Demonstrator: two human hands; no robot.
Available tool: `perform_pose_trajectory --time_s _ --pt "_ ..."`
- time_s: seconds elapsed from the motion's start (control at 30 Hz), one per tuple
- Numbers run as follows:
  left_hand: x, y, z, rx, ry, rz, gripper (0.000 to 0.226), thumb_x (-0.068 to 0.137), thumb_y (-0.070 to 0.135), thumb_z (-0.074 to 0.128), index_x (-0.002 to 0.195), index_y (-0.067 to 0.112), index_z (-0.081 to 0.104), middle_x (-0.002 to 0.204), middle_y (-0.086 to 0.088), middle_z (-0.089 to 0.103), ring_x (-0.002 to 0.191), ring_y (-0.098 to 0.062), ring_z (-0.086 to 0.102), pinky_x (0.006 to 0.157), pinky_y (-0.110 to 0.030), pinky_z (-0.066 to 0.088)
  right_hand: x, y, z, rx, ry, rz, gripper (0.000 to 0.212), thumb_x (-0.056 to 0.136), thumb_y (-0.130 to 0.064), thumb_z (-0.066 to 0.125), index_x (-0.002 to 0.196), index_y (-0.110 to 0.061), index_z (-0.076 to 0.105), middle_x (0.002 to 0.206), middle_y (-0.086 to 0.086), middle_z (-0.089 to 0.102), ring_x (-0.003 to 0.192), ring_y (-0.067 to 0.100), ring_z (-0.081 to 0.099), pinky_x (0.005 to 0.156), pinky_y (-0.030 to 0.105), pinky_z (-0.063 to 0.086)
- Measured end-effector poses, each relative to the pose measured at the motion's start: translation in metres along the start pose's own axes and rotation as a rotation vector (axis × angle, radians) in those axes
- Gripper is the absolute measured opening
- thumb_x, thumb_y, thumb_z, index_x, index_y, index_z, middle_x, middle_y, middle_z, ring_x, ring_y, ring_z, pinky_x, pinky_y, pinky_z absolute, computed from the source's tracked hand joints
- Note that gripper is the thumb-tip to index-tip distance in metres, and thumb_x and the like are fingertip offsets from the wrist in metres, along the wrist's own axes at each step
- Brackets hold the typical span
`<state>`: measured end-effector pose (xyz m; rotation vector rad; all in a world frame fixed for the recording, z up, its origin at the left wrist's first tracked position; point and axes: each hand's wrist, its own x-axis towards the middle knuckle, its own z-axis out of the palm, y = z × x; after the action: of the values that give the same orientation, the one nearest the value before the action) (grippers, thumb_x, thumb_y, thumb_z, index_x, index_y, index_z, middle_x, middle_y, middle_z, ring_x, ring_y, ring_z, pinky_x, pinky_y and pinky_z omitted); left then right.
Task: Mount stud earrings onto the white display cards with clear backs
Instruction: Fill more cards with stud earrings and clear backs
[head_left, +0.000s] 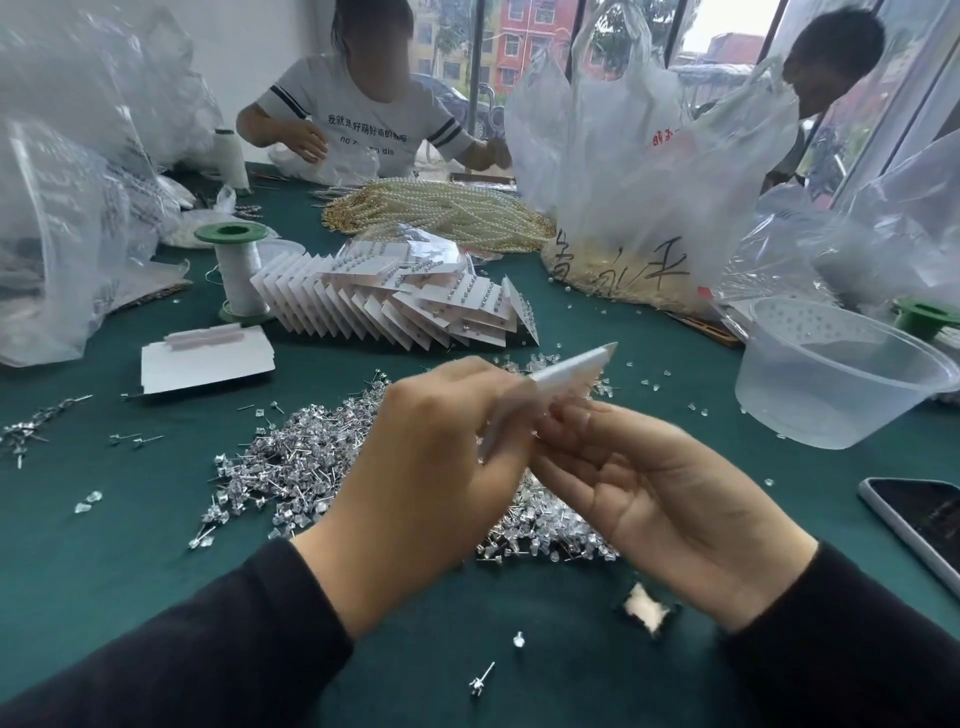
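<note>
Our left hand (431, 467) grips a blurred white card (566, 371) above the stud pile (296, 462) on the tabletop (130, 545). Our right hand (649, 493), palm up, curls its fingers at the card's underside — whether it pinches anything, we cannot tell.

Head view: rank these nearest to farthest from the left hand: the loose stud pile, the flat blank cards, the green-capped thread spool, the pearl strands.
1. Stud pile, right beneath and beside the left hand, which grips a display card.
2. Blank cards, ahead to the left.
3. Thread spool, just behind those cards.
4. Pearl strands, far across the table.
</note>
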<state>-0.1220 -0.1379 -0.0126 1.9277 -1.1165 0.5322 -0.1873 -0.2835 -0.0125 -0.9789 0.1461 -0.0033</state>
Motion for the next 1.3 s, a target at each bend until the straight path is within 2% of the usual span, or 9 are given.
perform_pose_trajectory --time_s 0.07,0.17,0.3,0.5,0.67,0.83,1.03,1.2,1.3 --pt "0.001 -0.005 0.001 -0.159 0.051 -0.243 0.013 0.085 0.016 0.059 0.079 0.020 0.070 0.059 -0.001 0.064 0.047 -0.005 0.050 0.047 -0.021 0.045 0.002 -0.007 -0.008 -0.242 0.067 -0.075 0.013 0.065 -0.008 0.070 0.077 -0.004 0.074 0.077 0.014 0.072 0.072 0.021 0.069 0.064 0.029 0.057" --pt "0.004 -0.012 0.003 -0.640 0.071 -0.701 0.017 0.086 0.008 0.058 0.078 0.020 0.067 0.075 -0.006 0.070 0.061 -0.013 0.066 0.060 -0.032 0.059 0.009 -0.025 -0.031 -0.963 0.378 -0.406 0.009 0.078 -0.008 0.067 0.072 -0.013 0.072 0.069 0.002 0.072 0.065 0.011 0.066 0.060 0.017 0.053" --pt "0.008 -0.013 0.003 -0.886 0.103 -0.893 0.015 0.085 -0.002 0.055 0.074 0.005 0.062 0.062 -0.005 0.071 0.056 -0.020 0.068 0.050 -0.027 0.057 0.017 -0.041 -0.062 -1.478 0.537 -0.416 0.012 0.079 -0.009 0.065 0.080 -0.020 0.072 0.073 -0.005 0.069 0.066 0.005 0.060 0.058 0.010 0.042" --pt "0.007 -0.014 0.001 -0.933 0.084 -0.920 0.012 0.084 -0.003 0.057 0.074 0.002 0.060 0.057 -0.002 0.070 0.055 -0.022 0.068 0.045 -0.024 0.055 0.020 -0.035 -0.065 -1.514 0.330 -0.322 0.012 0.073 -0.013 0.072 0.069 -0.025 0.073 0.057 -0.008 0.059 0.049 -0.001 0.047 0.051 0.007 0.035" --pt "0.009 -0.013 0.002 -0.917 0.109 -0.952 0.011 0.083 -0.002 0.059 0.073 0.001 0.059 0.068 -0.009 0.067 0.051 -0.019 0.067 0.046 -0.025 0.056 0.028 -0.022 -0.059 -1.581 0.317 -0.396 0.010 0.078 -0.019 0.071 0.085 -0.026 0.073 0.079 -0.005 0.060 0.070 0.009 0.054 0.061 0.007 0.038" --pt "0.008 -0.014 0.003 -0.929 0.125 -0.961 0.015 0.082 -0.003 0.060 0.068 0.001 0.059 0.062 -0.005 0.066 0.049 -0.018 0.066 0.043 -0.024 0.055 0.035 -0.012 -0.054 -1.640 0.331 -0.409 0.006 0.080 -0.014 0.068 0.080 -0.017 0.073 0.077 -0.005 0.062 0.070 0.003 0.053 0.063 0.000 0.035" --pt "0.007 -0.014 0.004 -0.924 0.065 -0.981 0.010 0.083 0.000 0.059 0.074 0.001 0.061 0.078 -0.012 0.067 0.059 -0.020 0.068 0.048 -0.026 0.057 0.029 -0.017 -0.051 -1.446 0.381 -0.507 0.012 0.079 -0.011 0.069 0.070 -0.019 0.067 0.064 -0.010 0.064 0.059 -0.001 0.056 0.055 0.007 0.041" --pt "0.004 -0.009 0.006 -0.964 0.033 -0.983 0.015 0.083 -0.003 0.058 0.070 0.003 0.062 0.058 -0.003 0.070 0.054 -0.018 0.068 0.045 -0.025 0.056 0.021 -0.014 -0.037 -1.265 0.336 -0.563 0.013 0.078 -0.006 0.068 0.073 -0.018 0.067 0.066 -0.005 0.066 0.057 0.002 0.057 0.057 0.011 0.045" --pt "0.004 -0.007 0.007 -0.948 0.024 -0.964 0.016 0.084 -0.002 0.058 0.070 0.004 0.062 0.063 -0.004 0.070 0.054 -0.014 0.068 0.046 -0.024 0.056 0.013 -0.011 -0.022 -1.199 0.311 -0.734 0.014 0.077 -0.004 0.069 0.076 -0.018 0.069 0.073 -0.005 0.069 0.067 0.012 0.063 0.064 0.018 0.051"
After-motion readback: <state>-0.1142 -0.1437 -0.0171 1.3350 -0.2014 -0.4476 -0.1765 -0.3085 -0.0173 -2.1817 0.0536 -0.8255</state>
